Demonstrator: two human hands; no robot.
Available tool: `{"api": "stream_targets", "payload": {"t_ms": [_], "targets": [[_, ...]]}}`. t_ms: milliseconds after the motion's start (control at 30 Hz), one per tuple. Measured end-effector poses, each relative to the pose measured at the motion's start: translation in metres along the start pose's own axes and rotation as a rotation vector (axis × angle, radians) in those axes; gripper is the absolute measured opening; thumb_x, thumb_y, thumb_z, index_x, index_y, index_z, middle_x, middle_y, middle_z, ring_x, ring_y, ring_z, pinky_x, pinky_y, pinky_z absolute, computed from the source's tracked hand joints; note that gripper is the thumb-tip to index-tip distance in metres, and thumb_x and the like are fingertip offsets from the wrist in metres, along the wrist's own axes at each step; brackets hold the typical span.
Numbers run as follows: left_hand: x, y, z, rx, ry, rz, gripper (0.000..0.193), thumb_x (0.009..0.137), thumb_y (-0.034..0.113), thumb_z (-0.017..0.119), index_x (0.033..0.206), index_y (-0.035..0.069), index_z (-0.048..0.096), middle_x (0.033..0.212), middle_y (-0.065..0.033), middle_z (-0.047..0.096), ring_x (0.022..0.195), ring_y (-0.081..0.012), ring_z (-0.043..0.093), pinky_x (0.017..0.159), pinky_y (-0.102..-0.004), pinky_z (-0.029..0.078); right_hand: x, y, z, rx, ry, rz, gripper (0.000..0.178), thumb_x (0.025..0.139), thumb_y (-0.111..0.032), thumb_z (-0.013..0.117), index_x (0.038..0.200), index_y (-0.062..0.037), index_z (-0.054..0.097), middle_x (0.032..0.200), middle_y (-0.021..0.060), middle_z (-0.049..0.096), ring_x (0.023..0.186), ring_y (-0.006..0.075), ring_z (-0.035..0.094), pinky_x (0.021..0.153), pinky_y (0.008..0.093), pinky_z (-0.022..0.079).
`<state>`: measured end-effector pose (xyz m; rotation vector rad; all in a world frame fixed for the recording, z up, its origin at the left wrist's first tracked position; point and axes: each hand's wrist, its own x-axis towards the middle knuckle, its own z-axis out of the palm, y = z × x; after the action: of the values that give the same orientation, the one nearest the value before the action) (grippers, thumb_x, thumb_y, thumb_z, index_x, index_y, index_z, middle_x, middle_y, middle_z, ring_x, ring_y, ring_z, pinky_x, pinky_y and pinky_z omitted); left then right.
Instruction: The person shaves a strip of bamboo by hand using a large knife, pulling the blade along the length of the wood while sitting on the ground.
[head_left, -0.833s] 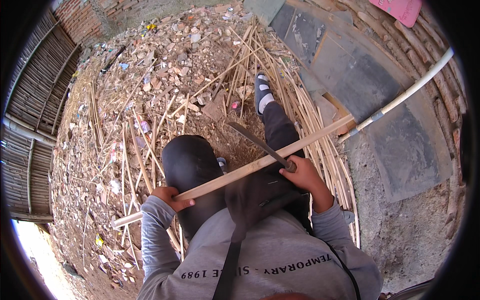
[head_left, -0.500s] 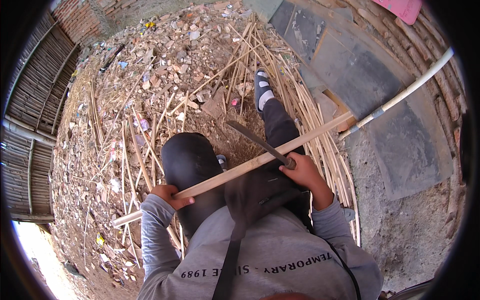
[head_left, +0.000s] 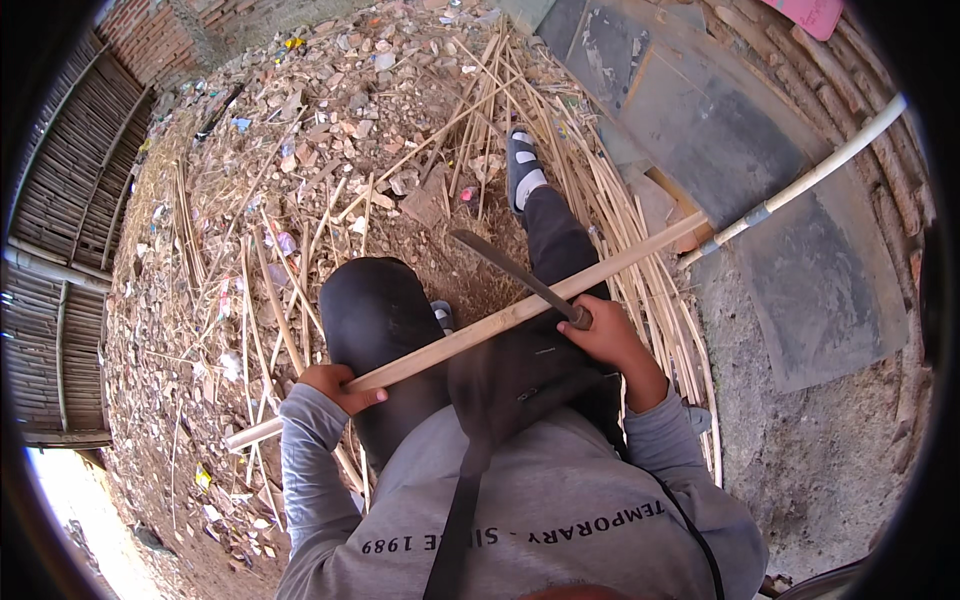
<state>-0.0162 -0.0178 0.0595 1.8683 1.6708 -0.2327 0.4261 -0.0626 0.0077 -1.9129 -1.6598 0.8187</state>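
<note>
Handle of a long dark knife clamped in the right hand, blade laid across a pale wooden strip (whether pressing on it, impossible to tell). Left hand wrapped round the same strip, near its lower end, beside the bent left knee. Main risk, by judgement: a slip of the blade toward that hand or knee, from a glancing angle or a strip twisting in the grip. Lesser: a knock of the far end against the pale pole, from any swing. Beneath, ground strewn with rubble; to the right, a heap of thin strips, then dark sheets. Beyond, bamboo wall left, brick wall above.
</note>
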Motion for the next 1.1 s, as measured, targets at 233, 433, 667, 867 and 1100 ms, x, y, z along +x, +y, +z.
{"api": "stream_targets", "payload": {"t_ms": [233,433,667,867,1100], "targets": [[0.000,-0.001,0.001,0.017,-0.013,-0.001,0.078,0.063,0.072,0.081,0.084,-0.002,0.073,0.070,-0.0186,0.066,0.070,-0.0335,0.068,0.066,-0.0415,0.051,0.000,0.001,0.001,-0.007,-0.005,0.002,0.032,0.078,-0.031,0.081,0.090,-0.0049,0.066,0.071,0.0175,0.065,0.070,0.0372,0.066,0.064,0.0432,0.050],[0.001,-0.004,0.002,0.000,-0.020,-0.007,0.077,0.063,0.073,0.081,0.081,-0.001,0.072,0.069,-0.0185,0.066,0.070,-0.0341,0.068,0.065,-0.0414,0.051,-0.001,0.002,0.002,-0.010,-0.006,0.005,0.033,0.079,-0.032,0.081,0.090,-0.0047,0.066,0.072,0.0176,0.065,0.071,0.0376,0.067,0.064,0.0433,0.050],[0.006,-0.011,0.007,0.020,-0.002,0.015,0.076,0.062,0.072,0.081,0.081,0.000,0.073,0.068,-0.0183,0.066,0.070,-0.0348,0.068,0.067,-0.0419,0.052,-0.002,-0.001,0.001,-0.003,-0.008,0.013,0.032,0.079,-0.031,0.081,0.088,-0.0045,0.065,0.071,0.0172,0.065,0.069,0.0371,0.066,0.063,0.0429,0.050],[0.007,-0.014,0.009,-0.003,-0.003,0.019,0.082,0.061,0.080,0.077,0.081,0.001,0.073,0.069,-0.0178,0.066,0.071,-0.0351,0.069,0.067,-0.0417,0.052,-0.003,-0.006,0.000,0.001,-0.006,0.015,0.031,0.080,-0.030,0.081,0.088,-0.0044,0.065,0.071,0.0171,0.064,0.069,0.0369,0.066,0.063,0.0428,0.049],[0.005,-0.010,0.006,0.013,0.002,0.018,0.081,0.061,0.079,0.078,0.081,0.000,0.073,0.068,-0.0179,0.066,0.070,-0.0348,0.068,0.066,-0.0411,0.052,-0.003,-0.003,0.001,-0.008,-0.002,-0.004,0.031,0.080,-0.030,0.081,0.089,-0.0046,0.066,0.072,0.0175,0.065,0.070,0.0380,0.066,0.063,0.0436,0.049]]}}
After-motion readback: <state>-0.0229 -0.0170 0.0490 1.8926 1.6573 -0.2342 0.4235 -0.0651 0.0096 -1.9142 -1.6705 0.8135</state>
